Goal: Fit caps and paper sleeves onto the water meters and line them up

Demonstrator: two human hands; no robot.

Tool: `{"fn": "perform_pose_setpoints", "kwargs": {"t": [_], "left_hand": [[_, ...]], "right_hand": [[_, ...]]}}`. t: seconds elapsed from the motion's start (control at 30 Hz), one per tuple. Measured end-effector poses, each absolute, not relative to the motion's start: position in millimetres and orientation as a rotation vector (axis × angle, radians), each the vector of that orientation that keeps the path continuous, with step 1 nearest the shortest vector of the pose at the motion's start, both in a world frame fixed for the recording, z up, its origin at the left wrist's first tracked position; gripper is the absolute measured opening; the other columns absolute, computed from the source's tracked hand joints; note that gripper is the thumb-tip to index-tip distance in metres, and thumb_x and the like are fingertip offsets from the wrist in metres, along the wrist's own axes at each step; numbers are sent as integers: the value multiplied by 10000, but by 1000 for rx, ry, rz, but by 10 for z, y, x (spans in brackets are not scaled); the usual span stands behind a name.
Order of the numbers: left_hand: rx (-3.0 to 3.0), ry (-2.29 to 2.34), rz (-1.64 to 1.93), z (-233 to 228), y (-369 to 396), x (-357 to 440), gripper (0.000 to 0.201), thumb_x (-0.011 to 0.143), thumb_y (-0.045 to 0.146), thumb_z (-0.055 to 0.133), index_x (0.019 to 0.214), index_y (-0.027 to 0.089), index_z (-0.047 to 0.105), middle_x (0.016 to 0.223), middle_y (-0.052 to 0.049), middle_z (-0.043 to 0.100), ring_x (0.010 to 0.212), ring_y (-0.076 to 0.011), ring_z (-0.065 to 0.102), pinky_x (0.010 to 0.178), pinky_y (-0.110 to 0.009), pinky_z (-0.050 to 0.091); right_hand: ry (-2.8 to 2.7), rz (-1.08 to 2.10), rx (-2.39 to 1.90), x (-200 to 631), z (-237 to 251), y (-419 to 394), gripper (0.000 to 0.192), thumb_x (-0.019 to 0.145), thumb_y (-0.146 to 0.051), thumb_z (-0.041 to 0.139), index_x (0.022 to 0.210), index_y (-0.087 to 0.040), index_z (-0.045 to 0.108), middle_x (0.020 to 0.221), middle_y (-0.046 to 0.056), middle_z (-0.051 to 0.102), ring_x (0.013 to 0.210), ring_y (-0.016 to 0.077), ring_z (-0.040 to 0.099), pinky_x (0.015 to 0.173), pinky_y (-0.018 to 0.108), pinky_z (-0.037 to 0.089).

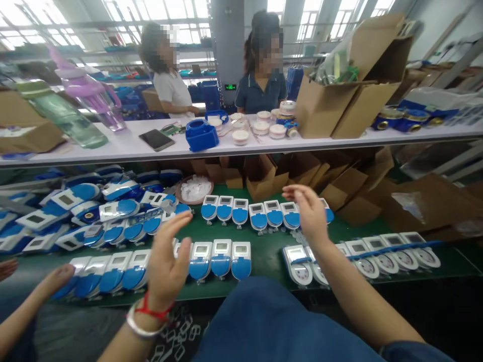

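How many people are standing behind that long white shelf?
2: a person in a white top at left of the grey pillar, a person in a dark top at right. Others may be hidden.

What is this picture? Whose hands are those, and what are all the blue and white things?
The picture comes from a camera worn on a person's head, looking down, so you see that person's own two hands. The left hand, with a red string and a silver bangle at the wrist, and the right hand are both open in the air, holding nothing. Below them is a green table with rows of blue and white meters that have little screens. Another person's hand rests on the row at the left. On the white shelf behind are a phone and cardboard boxes, and two people stand there.
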State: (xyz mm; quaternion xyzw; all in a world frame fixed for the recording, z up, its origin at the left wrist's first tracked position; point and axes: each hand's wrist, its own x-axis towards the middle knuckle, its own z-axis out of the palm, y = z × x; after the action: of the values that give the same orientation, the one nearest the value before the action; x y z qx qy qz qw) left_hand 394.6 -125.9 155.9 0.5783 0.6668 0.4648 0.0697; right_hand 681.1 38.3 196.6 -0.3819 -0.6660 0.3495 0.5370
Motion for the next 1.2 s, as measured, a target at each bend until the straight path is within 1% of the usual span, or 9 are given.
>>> {"fn": "perform_pose_setpoints", "kwargs": {"t": [0.1,0.17,0.3,0.43,0.63,0.77,0.9,1.03,1.2], "left_hand": [[1612,2091,1131,962,-1287,4159,326,861,316,451,1143,187,551,1238,-93,544,1185,-238,476,1028,-507,375],[1572,2058,1012,510,-1369,4342,338,870,311,427,1155,174,546,1247,-109,540,1199,-237,469,1033,-489,373],[1496,2038,906,21,-1626,4601,327,884,293,400,1163,198,543,1283,-95,510,1225,-214,446,1050,-443,364],[1400,2093,836,-3,-1868,4635,303,881,294,403,1112,211,582,1267,-89,524,1204,-218,471,1031,-439,389],[1392,2128,748,-53,-2022,4534,289,885,266,379,1062,215,601,1229,-80,549,1152,-204,517,995,-413,433],[1612,2060,590,-208,-1697,4498,321,889,220,346,1129,203,558,1264,-97,520,1160,-198,508,997,-395,427],[1969,1966,351,-481,-1106,4486,445,844,175,407,1285,124,423,1375,-156,409,1282,-248,380,1066,-436,331],[2125,1936,162,-790,-701,4536,582,817,252,482,1342,59,324,1447,-193,293,1370,-289,200,1114,-478,206],[2038,1913,275,-996,-569,4778,584,841,263,445,1371,91,268,1462,-182,268,1392,-270,126,1115,-492,159]], "right_hand": [[-1919,931,-1408,6740,602,547,329,897,-206,346,1130,-148,570,1128,115,619,1055,193,572,933,381,437],[-2221,892,-1747,6675,-130,535,409,856,-107,365,1243,-100,498,1285,160,512,1219,203,449,1011,343,358],[-2317,962,-1912,6569,-874,493,539,781,-1,378,1313,-69,426,1361,205,412,1193,215,475,960,308,387],[-2382,939,-1997,6532,-1171,644,578,810,-18,331,1368,-165,363,1449,160,277,1136,209,507,927,321,401],[-2406,783,-2057,6466,-1515,680,480,854,-72,266,1281,-137,477,1341,182,385,1111,264,479,908,377,395],[-2343,676,-2067,6420,-1622,566,525,845,-34,219,1330,-96,409,1333,197,374,1113,250,472,930,349,379],[-2276,620,-2080,6416,-1646,553,549,826,2,210,1353,-49,356,1340,216,371,1130,240,473,952,341,367],[-2086,635,-2028,6450,-1570,480,540,797,16,249,1314,-40,394,1356,209,378,1191,220,445,971,312,359],[-1854,848,-1940,6601,-1314,98,434,792,-102,365,1208,-106,486,1164,160,563,1089,221,531,935,325,408]]}}
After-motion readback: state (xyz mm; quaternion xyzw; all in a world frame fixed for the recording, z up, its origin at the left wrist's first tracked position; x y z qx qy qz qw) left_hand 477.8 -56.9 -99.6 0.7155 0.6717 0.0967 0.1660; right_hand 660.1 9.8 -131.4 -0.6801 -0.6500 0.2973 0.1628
